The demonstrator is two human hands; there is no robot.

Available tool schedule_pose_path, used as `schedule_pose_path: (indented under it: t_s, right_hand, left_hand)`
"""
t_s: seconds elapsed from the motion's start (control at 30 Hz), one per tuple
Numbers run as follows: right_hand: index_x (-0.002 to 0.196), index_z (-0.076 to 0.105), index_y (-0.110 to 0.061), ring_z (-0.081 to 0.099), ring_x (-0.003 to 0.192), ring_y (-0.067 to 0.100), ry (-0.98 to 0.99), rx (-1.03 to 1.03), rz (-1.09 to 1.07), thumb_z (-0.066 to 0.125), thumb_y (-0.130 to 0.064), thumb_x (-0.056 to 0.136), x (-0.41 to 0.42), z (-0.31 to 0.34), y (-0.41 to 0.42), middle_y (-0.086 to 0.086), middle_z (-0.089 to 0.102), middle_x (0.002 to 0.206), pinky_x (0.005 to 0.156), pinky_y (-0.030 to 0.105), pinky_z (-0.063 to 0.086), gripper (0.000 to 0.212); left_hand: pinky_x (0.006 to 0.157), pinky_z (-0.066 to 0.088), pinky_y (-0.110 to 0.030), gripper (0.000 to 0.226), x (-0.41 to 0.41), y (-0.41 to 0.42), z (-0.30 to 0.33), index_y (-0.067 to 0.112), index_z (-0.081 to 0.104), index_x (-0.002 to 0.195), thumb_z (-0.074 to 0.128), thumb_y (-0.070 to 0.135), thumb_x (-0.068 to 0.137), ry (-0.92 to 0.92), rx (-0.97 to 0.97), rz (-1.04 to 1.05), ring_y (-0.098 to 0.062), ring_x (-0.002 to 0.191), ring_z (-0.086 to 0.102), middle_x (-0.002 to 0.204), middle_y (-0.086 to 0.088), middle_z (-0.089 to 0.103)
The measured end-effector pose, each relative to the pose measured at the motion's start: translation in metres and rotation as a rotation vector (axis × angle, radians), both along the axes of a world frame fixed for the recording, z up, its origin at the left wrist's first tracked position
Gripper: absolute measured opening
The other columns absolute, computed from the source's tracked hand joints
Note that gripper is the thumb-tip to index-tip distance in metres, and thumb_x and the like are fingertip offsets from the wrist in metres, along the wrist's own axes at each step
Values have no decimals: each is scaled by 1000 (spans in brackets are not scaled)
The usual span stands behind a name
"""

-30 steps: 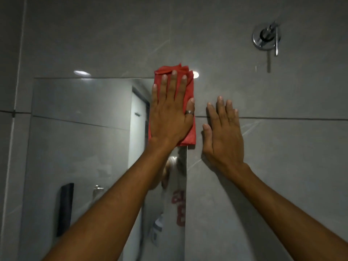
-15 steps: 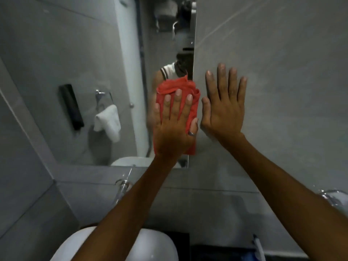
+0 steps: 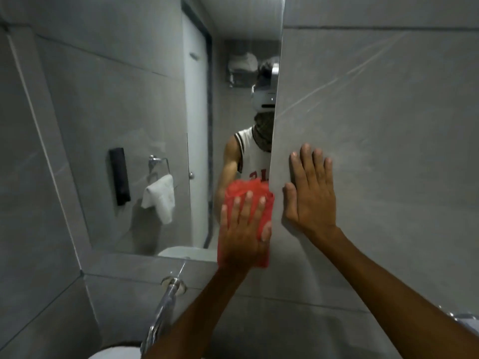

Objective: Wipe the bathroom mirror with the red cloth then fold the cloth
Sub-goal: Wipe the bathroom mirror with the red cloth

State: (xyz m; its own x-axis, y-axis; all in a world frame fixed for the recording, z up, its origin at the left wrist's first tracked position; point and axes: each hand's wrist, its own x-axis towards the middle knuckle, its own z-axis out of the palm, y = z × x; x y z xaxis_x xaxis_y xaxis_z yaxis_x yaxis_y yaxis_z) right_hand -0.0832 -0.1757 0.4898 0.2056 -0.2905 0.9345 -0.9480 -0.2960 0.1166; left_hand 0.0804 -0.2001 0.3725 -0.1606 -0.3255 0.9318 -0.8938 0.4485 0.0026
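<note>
The left hand (image 3: 243,229) had no closed grip on the red cloth (image 3: 247,198) — its palm lay flat with fingers spread, pinning the cloth against the mirror (image 3: 124,120) by pressure alone. The cloth sat at the mirror's lower right corner, bunched above the fingertips, with its bottom end hanging past the mirror's lower edge onto the grey wall tile (image 3: 375,125). The right hand (image 3: 309,187) was also open and held nothing; it was pressed flat on the tile just right of the mirror's right edge, apparently as a brace.

Below the mirror a chrome tap (image 3: 166,304) stuck out from the wall, and a white basin (image 3: 114,353) showed at the bottom of the view, partly cut off. Reflected in the mirror, left of the cloth, were a white towel (image 3: 159,198) on a ring and a dark wall-mounted holder (image 3: 119,176).

The wiping step looked under way, with most of the glass left of the cloth yet to be covered as far as could be judged. The main risk was the hold itself: with nothing pinched, any easing of palm pressure could let the cloth slide off and drop toward the tap or basin. The bunching could also leave streaks, since only part of the cloth met the glass — and a stroke running off the mirror's edge would wipe tile instead.
</note>
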Motion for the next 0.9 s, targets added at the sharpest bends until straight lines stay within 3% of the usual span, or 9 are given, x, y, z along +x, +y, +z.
schedule_pose_path:
  t_s: [0.1,0.23,0.33,0.53,0.63,0.9]
  right_hand:
    - [160,21,-7,5,158,33,4,-57,50,28,-36,105,-2,58,-2,19,12,169,129,50,2,62]
    - [161,20,-10,6,159,32,-33,-166,72,30,-35,105,1,160,-7,17,12,170,130,47,4,62]
    - [162,20,-12,4,159,29,-101,-195,96,27,-37,105,7,214,-7,14,11,171,130,48,6,62]
    - [162,16,-14,0,160,27,-76,-199,99,26,-40,106,36,247,-16,12,7,172,130,45,1,63]
    - [162,16,-17,-2,160,27,7,-194,99,27,-40,105,63,250,-19,12,5,172,130,46,-1,63]
    - [162,18,-18,-1,159,30,205,-211,124,22,-50,103,178,264,-35,13,5,172,129,53,2,67]
  left_hand:
    - [131,7,-60,73,-4,-9,127,21,0,168,32,51,110,10,-63,8,-33,164,7,177,-12,4]
    - [132,5,-59,70,-5,-13,312,10,15,167,27,50,111,46,-231,31,-35,164,7,176,-18,9]
    - [132,7,-58,70,0,-19,391,11,18,167,28,51,110,6,-291,86,-35,163,9,176,-17,13]
    - [132,7,-56,73,35,-28,407,12,18,167,25,55,109,-123,-353,104,-34,164,9,176,-16,13]
    - [132,6,-57,73,79,-35,400,10,19,167,27,55,109,-60,-360,131,-36,163,10,175,-17,14]
    - [130,-13,-41,74,238,-50,392,17,9,168,17,57,107,178,-229,237,-28,165,2,178,-8,7]
